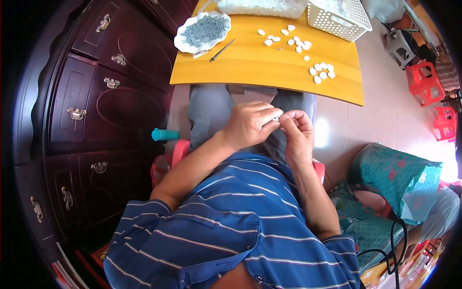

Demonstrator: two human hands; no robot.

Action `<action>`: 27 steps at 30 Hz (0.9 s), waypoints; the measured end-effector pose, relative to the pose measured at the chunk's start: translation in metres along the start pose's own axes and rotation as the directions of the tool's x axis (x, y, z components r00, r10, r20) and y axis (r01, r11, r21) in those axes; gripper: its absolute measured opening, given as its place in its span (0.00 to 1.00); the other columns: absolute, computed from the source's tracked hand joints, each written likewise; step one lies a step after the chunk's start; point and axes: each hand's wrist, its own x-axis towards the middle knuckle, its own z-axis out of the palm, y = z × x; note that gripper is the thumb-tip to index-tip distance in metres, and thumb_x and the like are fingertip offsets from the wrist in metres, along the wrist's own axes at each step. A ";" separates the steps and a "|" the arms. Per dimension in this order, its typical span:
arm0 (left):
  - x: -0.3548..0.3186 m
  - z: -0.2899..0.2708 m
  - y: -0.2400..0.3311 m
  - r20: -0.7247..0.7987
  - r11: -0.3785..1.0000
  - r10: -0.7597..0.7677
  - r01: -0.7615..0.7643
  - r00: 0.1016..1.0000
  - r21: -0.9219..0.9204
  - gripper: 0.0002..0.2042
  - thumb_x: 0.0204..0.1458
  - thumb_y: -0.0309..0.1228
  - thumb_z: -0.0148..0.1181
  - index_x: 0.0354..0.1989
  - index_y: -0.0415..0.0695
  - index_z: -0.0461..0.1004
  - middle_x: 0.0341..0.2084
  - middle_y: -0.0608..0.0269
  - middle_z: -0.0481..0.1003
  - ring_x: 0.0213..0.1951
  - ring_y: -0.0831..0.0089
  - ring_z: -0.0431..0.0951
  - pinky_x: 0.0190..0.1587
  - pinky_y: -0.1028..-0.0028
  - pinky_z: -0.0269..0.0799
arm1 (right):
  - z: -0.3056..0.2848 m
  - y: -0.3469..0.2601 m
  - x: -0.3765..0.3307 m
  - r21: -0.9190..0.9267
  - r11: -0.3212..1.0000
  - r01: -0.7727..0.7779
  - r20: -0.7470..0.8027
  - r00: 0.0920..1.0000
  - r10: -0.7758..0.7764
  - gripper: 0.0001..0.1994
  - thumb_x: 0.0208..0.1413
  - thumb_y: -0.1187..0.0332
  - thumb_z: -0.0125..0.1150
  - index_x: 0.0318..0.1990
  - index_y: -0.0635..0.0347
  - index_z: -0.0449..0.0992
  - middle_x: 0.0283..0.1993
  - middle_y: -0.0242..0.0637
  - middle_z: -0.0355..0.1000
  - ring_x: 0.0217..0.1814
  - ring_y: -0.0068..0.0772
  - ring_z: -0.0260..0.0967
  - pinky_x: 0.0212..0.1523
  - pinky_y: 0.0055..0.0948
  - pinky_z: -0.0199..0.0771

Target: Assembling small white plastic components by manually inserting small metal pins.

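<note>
The table edge (269, 85) lies clear of left hand (250, 124) and right hand (299, 138), both pinching a whitish piece (276, 118).

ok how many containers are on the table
3: the scalloped white dish at the left, the clear plastic container at the far middle, and the perforated white basket at the far right. Others may lie beyond the picture's top edge.

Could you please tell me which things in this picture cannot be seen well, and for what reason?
All in the head view:
- Small piece: mostly covered by the left hand and right hand; its full shape is hidden.
- Grey bits: too small and crowded to count.
- Basket: cut off by the top edge.
- Green bag: its sides hide the contents.
</note>
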 end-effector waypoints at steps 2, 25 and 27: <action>0.003 0.002 -0.003 0.056 0.999 0.013 -0.011 0.998 -0.030 0.10 0.49 0.24 0.71 0.40 0.38 0.82 0.32 0.53 0.82 0.34 0.55 0.84 0.36 0.67 0.80 | -0.003 0.000 0.001 -0.002 1.000 -0.007 -0.020 1.000 0.007 0.04 0.62 0.77 0.64 0.40 0.58 0.76 0.36 0.28 0.76 0.35 0.17 0.70 0.40 0.19 0.71; 0.027 0.028 -0.043 0.245 0.929 -0.142 0.214 0.959 -0.301 0.08 0.54 0.24 0.68 0.42 0.38 0.82 0.34 0.51 0.83 0.37 0.56 0.85 0.39 0.66 0.81 | 0.000 -0.009 0.027 -0.103 0.994 -0.020 -0.218 0.976 -0.003 0.03 0.63 0.76 0.63 0.39 0.59 0.75 0.35 0.25 0.75 0.33 0.12 0.67 0.39 0.14 0.68; 0.028 0.025 -0.047 0.244 0.924 -0.157 0.230 0.957 -0.306 0.08 0.55 0.24 0.67 0.43 0.38 0.82 0.34 0.52 0.83 0.37 0.56 0.85 0.39 0.66 0.81 | 0.005 -0.007 0.030 -0.137 0.991 -0.006 -0.228 0.973 -0.025 0.03 0.63 0.76 0.64 0.40 0.59 0.75 0.35 0.24 0.74 0.34 0.12 0.67 0.40 0.15 0.68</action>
